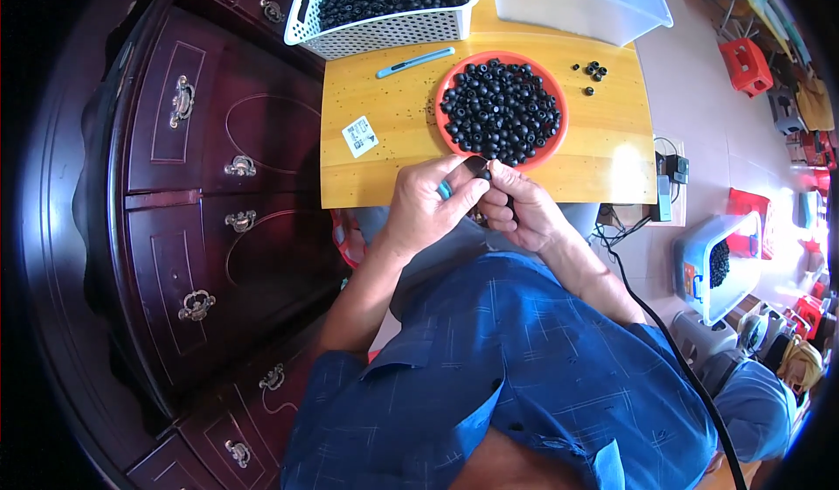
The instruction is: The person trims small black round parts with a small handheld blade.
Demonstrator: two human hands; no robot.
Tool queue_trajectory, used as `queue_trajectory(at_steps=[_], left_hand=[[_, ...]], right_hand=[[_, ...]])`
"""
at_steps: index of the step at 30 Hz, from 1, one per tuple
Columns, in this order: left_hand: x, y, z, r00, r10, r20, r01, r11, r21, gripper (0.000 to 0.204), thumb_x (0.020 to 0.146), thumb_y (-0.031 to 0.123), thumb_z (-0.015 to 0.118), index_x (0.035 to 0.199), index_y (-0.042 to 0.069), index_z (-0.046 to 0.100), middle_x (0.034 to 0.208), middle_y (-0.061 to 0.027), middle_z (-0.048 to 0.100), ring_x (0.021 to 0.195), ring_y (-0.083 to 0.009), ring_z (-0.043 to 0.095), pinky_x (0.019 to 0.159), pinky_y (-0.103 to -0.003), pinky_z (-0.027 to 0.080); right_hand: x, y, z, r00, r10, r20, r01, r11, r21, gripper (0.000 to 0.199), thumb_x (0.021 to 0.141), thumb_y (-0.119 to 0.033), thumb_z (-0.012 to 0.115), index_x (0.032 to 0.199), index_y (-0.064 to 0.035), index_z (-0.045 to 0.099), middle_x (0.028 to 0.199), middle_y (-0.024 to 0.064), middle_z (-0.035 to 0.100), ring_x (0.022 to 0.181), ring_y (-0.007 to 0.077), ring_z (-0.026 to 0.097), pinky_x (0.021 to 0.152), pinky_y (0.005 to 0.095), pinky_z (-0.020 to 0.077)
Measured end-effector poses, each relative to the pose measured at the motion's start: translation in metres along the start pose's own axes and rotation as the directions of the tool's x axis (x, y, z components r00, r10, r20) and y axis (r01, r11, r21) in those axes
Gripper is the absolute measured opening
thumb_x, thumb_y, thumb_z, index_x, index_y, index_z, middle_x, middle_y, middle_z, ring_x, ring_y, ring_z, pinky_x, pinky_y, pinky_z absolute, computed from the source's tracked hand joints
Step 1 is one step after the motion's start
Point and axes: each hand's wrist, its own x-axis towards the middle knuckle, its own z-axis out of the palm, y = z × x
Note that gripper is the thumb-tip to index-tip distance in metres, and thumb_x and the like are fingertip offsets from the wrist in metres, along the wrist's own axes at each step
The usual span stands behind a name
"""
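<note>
My left hand (428, 202) is closed round a teal-handled knife (446, 190), most of which the fingers hide. Its dark, flat blade-like end meets my right hand's fingertips. Pinched in my right hand (526, 210) is a small black round plastic part (485, 175), partly covered by the fingers. Both hands meet just over the table's near edge, in front of a red round tray (562, 132). Many small black hollow parts (502, 110) are heaped in that tray.
On the wooden table (393, 154) lie a light-blue utility knife (415, 62), a white label (359, 136), dark crumbs and several loose black parts (596, 71). A white basket (384, 36) of black parts and a clear bin (577, 5) stand behind. Left is a dark cabinet (262, 132); right, a cable (642, 302).
</note>
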Motion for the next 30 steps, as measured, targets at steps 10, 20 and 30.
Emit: queue_trajectory(at_steps=[10, 20, 30], left_hand=[[-0.005, 0.002, 0.009, 0.998, 0.003, -0.058, 0.001, 0.998, 0.057, 0.022, 0.086, 0.002, 0.080, 0.108, 0.003, 0.074, 0.066, -0.0026, 0.059, 0.058, -0.0124, 0.057, 0.059, -0.030, 0.049], [-0.003, 0.008, 0.015, 0.934, 0.300, -0.193, -0.246, 0.934, 0.259, 0.020, 0.084, 0.003, 0.085, 0.102, 0.001, 0.075, 0.072, -0.0042, 0.066, 0.058, -0.0111, 0.059, 0.056, -0.026, 0.046], [0.004, 0.009, -0.001, 0.991, 0.102, -0.087, -0.083, 0.976, 0.201, 0.034, 0.082, 0.026, 0.089, 0.095, 0.003, 0.067, 0.079, -0.0105, 0.072, 0.069, -0.0254, 0.072, 0.062, -0.035, 0.055]], right_hand=[[0.004, 0.003, 0.000, 0.985, -0.169, 0.042, 0.173, 0.976, -0.129, 0.025, 0.105, -0.036, 0.064, 0.099, -0.0117, 0.063, 0.069, -0.0075, 0.042, 0.055, 0.0029, 0.037, 0.044, 0.0179, 0.0278], [0.002, 0.005, 0.006, 0.977, -0.214, 0.019, 0.215, 0.974, -0.076, 0.020, 0.107, -0.029, 0.061, 0.097, -0.0130, 0.058, 0.071, -0.0072, 0.043, 0.055, 0.0027, 0.036, 0.044, 0.0182, 0.0267], [-0.001, 0.004, 0.005, 0.978, -0.203, 0.038, 0.206, 0.975, -0.084, 0.024, 0.108, -0.031, 0.059, 0.092, -0.0129, 0.056, 0.070, -0.0072, 0.042, 0.055, 0.0026, 0.035, 0.044, 0.0181, 0.0262]])
